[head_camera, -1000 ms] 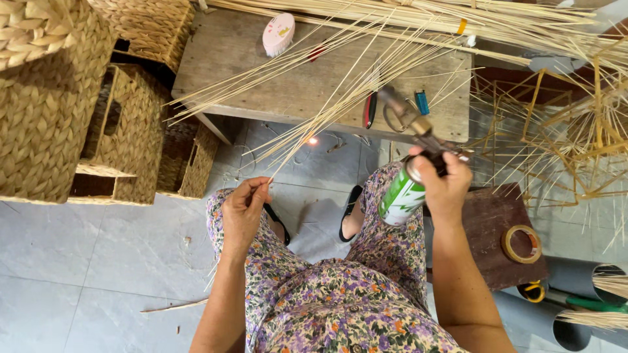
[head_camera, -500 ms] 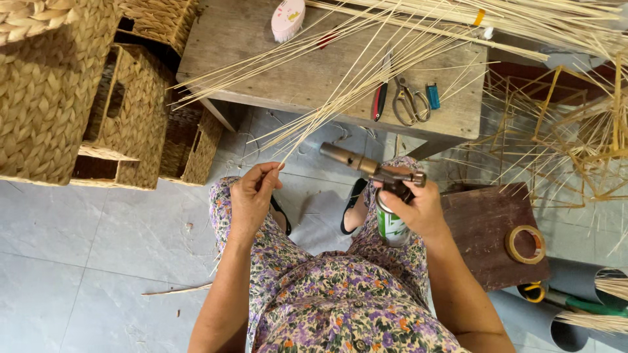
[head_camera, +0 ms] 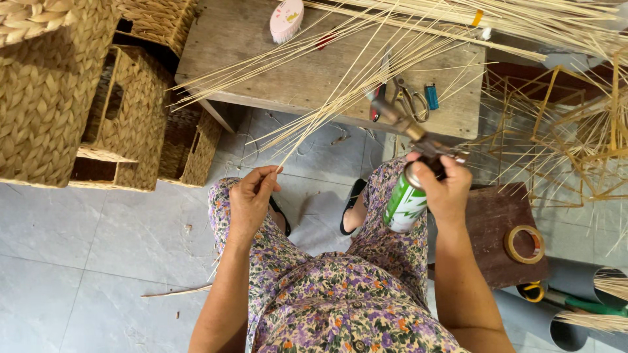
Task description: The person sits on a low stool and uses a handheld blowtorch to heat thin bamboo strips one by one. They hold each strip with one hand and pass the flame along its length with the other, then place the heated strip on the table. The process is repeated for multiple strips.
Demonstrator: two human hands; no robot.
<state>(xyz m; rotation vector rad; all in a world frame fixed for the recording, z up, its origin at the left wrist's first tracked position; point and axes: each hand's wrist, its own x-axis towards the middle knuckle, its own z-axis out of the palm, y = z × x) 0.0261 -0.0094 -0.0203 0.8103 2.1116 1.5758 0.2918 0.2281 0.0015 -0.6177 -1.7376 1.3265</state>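
Head view: seated person, thin pale reed strip (head_camera: 340, 108) and torch in hand.
Left hand (head_camera: 252, 199) fingers pinched on the strip's near end; right hand (head_camera: 445, 189) fingers wrapped around green-and-white gas canister (head_camera: 405, 204), hiding its top; brass nozzle (head_camera: 399, 121) over worn wooden table (head_camera: 261, 72).

A low wooden table (head_camera: 261, 72) stands on the grey tiled floor (head_camera: 78, 261). On its far edge lies a pink brush (head_camera: 286, 19). Toward its right end sit a pair of scissors (head_camera: 411, 101) and a small blue thing (head_camera: 432, 96), perhaps a lighter. Left of the table, woven baskets (head_camera: 52, 98) are stacked against each other. Right of the table, a frame of thin sticks (head_camera: 575, 144) stands near a dark wooden stool (head_camera: 490, 222), which carries a roll of tape (head_camera: 524, 244). Grey pipes (head_camera: 569, 327) lie below the stool.
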